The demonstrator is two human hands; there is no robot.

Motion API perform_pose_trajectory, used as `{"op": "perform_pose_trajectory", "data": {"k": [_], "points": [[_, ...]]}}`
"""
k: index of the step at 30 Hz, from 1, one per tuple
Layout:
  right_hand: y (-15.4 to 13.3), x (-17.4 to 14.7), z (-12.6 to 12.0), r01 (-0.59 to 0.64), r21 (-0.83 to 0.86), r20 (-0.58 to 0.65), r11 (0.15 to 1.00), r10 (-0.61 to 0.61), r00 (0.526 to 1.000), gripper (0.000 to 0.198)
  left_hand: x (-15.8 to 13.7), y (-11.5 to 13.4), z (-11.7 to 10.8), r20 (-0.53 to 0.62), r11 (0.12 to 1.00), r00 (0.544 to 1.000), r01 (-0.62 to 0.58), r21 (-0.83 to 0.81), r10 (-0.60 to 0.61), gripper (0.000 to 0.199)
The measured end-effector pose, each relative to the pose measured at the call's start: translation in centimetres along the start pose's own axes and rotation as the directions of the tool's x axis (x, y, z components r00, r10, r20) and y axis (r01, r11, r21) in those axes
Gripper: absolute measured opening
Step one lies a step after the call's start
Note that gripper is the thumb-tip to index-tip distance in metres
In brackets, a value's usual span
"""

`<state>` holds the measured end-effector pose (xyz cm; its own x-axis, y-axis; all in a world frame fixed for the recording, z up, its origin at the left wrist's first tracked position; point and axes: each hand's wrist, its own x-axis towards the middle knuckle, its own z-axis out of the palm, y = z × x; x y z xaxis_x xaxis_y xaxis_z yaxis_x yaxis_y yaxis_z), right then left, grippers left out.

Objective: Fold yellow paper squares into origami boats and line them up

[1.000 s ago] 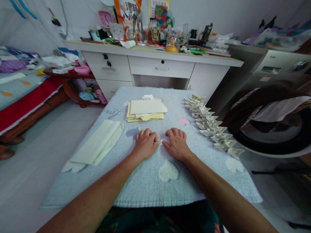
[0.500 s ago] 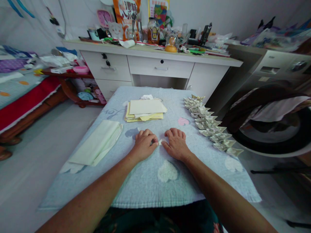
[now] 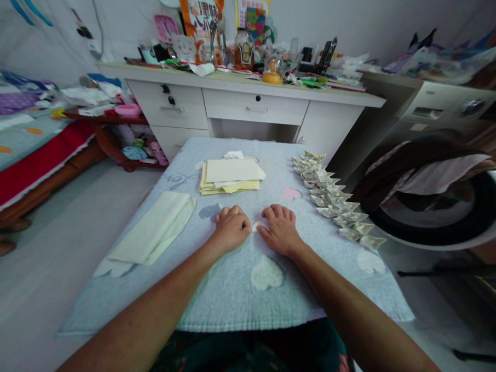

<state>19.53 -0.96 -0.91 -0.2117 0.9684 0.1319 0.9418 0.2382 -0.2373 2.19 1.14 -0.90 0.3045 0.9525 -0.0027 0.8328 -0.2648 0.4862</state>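
Observation:
A small folded piece of pale paper (image 3: 255, 226) lies on the cloth between my hands, mostly covered by them. My left hand (image 3: 232, 228) is closed, its fingers curled, with thumb and forefinger pinching the paper's left end. My right hand (image 3: 281, 228) rests palm down on the cloth, fingers stretched forward and its thumb against the right end of the paper. Beyond my hands sits a stack of cream and yellow paper sheets (image 3: 234, 171). To the left lies a larger folded pale sheet (image 3: 153, 227). Several folded paper boats (image 3: 329, 194) line the right side.
A blue patterned cloth (image 3: 228, 305) covers the table. Behind it stands a white desk (image 3: 228, 103) crowded with jars and small items. A washing machine (image 3: 437, 119) with its door open is at the right, a bed (image 3: 42, 160) at the left.
My left hand's thumb and forefinger have closed tighter at the paper. My right hand keeps its place, and the paper stays between them. The view has shifted very slightly.

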Motion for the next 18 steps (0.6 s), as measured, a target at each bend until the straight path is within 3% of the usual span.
{"op": "perform_pose_trajectory", "data": {"k": [12, 15, 18], "points": [[0.1, 0.0, -0.1, -0.002, 0.013, 0.014, 1.0, 0.002, 1.0, 0.036, -0.4, -1.0, -0.8, -0.033, 0.999, 0.999, -0.02, -0.044, 0.019, 0.011], [0.1, 0.0, 0.0, -0.002, 0.016, -0.003, 1.0, 0.002, 1.0, 0.036, -0.3, -0.8, -0.3, -0.112, 0.996, 0.992, -0.069, -0.05, 0.063, 0.013], [0.1, 0.1, 0.0, 0.0, 0.022, -0.008, 1.0, 0.0, 1.0, 0.036, 0.0, -0.5, 0.1, -0.146, 0.98, 0.972, -0.194, -0.04, 0.186, 0.021]]}}
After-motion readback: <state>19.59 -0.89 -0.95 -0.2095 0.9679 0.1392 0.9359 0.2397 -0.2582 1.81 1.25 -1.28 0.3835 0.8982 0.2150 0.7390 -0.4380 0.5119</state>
